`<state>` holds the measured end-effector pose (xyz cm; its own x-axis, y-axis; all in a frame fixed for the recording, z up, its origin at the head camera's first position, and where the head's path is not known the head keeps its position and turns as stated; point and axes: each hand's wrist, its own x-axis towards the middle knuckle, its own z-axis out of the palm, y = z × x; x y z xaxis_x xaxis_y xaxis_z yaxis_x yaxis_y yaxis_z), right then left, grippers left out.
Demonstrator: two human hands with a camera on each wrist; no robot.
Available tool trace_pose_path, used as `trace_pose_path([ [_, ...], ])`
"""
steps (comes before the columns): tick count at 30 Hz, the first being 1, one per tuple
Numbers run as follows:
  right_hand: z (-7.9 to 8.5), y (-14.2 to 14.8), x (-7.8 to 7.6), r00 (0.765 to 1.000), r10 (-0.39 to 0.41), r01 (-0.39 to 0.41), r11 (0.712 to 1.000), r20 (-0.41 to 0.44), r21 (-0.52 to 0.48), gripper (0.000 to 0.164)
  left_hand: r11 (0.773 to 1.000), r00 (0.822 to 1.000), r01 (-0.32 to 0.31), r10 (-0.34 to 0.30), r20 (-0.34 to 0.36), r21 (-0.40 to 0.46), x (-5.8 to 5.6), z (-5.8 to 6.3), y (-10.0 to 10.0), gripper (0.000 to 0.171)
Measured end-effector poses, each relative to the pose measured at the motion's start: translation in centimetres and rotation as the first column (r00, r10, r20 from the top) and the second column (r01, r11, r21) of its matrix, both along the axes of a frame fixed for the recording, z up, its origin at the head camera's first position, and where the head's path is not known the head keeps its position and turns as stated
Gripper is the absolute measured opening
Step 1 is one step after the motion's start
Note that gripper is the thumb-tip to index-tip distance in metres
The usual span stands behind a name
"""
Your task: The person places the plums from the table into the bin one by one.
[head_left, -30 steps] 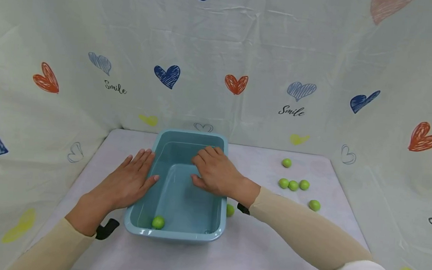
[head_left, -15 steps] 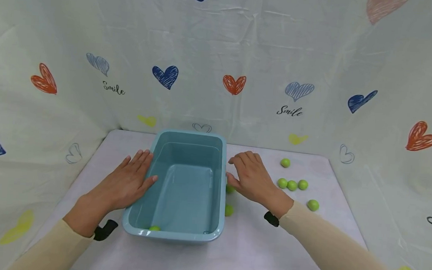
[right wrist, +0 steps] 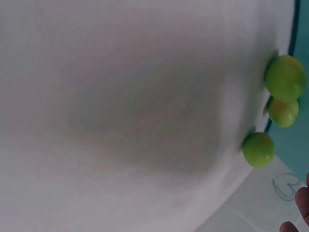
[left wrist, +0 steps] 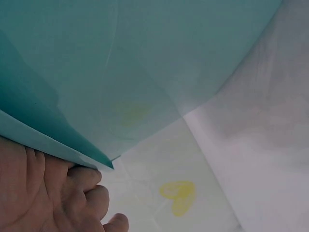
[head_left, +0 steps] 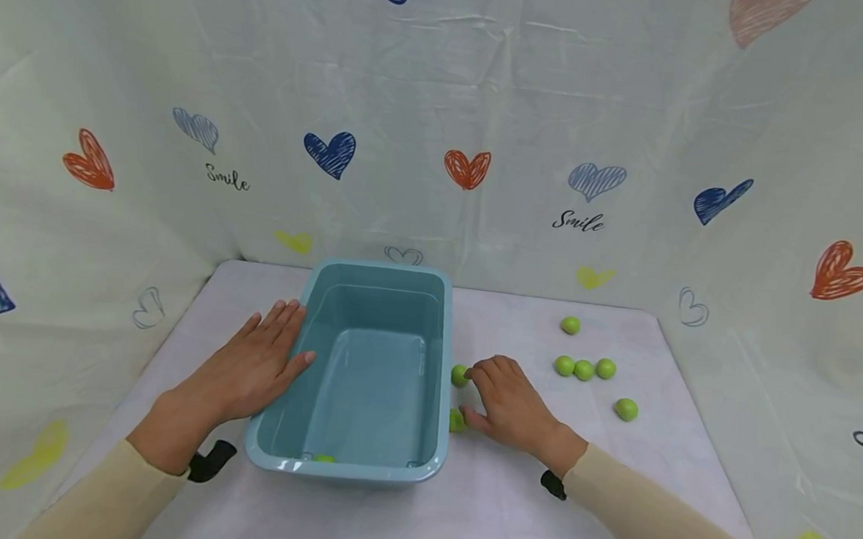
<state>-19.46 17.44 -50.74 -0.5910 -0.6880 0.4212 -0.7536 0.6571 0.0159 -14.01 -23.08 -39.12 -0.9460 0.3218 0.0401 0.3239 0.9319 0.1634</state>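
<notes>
A light blue plastic basin (head_left: 361, 471) stands on the white-covered table. My left hand (head_left: 248, 365) lies flat along its left rim, fingers straight; the left wrist view catches those fingers (left wrist: 79, 193) beside the rim. One small round green fruit (head_left: 324, 458) peeks over the basin's front rim from inside, mostly hidden. To the right of the basin, my right hand (head_left: 508, 404) hovers with loosely bent fingers near a few green fruits (head_left: 459, 376). I see no fruit gripped in it. Three fruits (right wrist: 259, 150) sit by the basin wall in the right wrist view.
Farther right on the table lie several more green fruits (head_left: 584, 369), with one (head_left: 626, 409) nearer the right edge and another (head_left: 570, 325) near the back. A white curtain (head_left: 515, 142) printed with hearts surrounds the table.
My right hand has left the basin's inside, crossed the right rim and come nearer beside the fruits there. The fruit in the basin has rolled toward the front wall. My left hand stays put.
</notes>
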Motion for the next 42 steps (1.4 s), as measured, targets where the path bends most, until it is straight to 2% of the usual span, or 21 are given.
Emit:
trace_pose_path([
  [5,-1.6,-0.1,0.6,0.996,0.001,-0.005,0.999,0.085,0.047,0.046,1.000,1.000,-0.001,0.001,-0.009,-0.002,0.0,-0.1,0.0,0.075],
  [10,-2.5,-0.2,1.2,0.990,0.007,-0.019,0.996,0.142,0.082,0.050,1.000,1.000,-0.003,0.003,-0.014,-0.006,0.0,-0.1,0.0,0.076],
  [17,-3.1,-0.6,1.4,0.991,-0.013,-0.007,0.989,0.135,0.149,0.048,1.000,1.000,-0.006,0.006,-0.015,-0.020,0.0,-0.1,-0.1,0.077],
  [23,-3.6,-1.0,1.3,0.995,-0.007,-0.009,0.987,0.101,0.160,0.042,1.000,1.000,-0.005,0.005,-0.014,-0.012,0.1,-0.1,-0.1,0.077],
  [29,-3.4,-1.1,1.3,0.998,-0.007,-0.003,0.985,0.057,0.173,0.038,1.000,1.000,-0.007,0.007,-0.017,-0.013,0.1,-0.1,-0.1,0.077],
  [32,-3.2,-0.8,1.2,0.997,-0.024,0.010,0.985,0.078,0.173,0.038,1.000,1.000,-0.008,0.008,-0.014,-0.009,0.1,-0.1,0.0,0.077],
  [37,-1.9,0.7,0.3,0.989,-0.094,0.076,0.984,0.111,0.158,0.037,1.000,1.000,-0.011,0.011,-0.011,-0.006,0.2,0.0,0.1,0.077],
  [42,-0.9,2.7,-0.6,0.991,-0.125,0.117,0.984,0.056,0.135,0.034,1.000,1.000,-0.015,0.015,-0.008,-0.011,0.2,0.1,0.1,0.077],
])
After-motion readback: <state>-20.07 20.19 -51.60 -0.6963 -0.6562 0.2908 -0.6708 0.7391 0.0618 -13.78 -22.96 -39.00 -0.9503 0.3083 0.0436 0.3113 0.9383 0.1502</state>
